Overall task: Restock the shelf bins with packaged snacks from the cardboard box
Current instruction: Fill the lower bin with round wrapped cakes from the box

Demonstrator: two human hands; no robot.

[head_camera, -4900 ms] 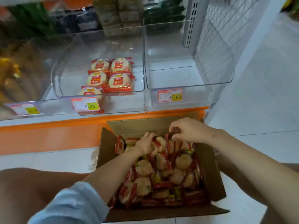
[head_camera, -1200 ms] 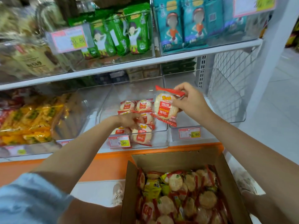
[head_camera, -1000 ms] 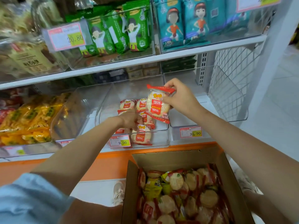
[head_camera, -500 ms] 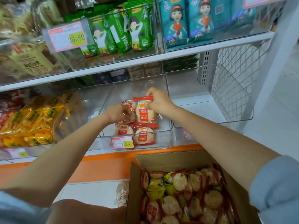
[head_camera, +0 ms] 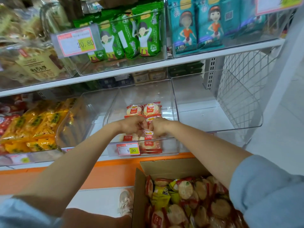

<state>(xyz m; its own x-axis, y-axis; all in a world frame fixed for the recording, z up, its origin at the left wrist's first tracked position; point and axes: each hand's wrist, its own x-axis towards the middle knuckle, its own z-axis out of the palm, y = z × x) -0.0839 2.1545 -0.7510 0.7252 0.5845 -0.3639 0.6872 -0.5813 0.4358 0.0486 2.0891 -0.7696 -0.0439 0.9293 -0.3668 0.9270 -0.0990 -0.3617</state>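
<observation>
Your left hand [head_camera: 133, 126] and right hand [head_camera: 159, 127] both pinch one cracker pack [head_camera: 148, 133] inside the middle bin [head_camera: 174, 102]. Lay it flat, label up, squared with the packs behind [head_camera: 142, 110].

Snacks [head_camera: 150, 109] in bin [head_camera: 171, 145]; box [head_camera: 172, 167] below

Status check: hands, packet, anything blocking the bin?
Left hand and right hand both pinch one rice cracker packet, low in middle clear bin. Stocked packets behind and beneath it. Nothing in the way.
</observation>
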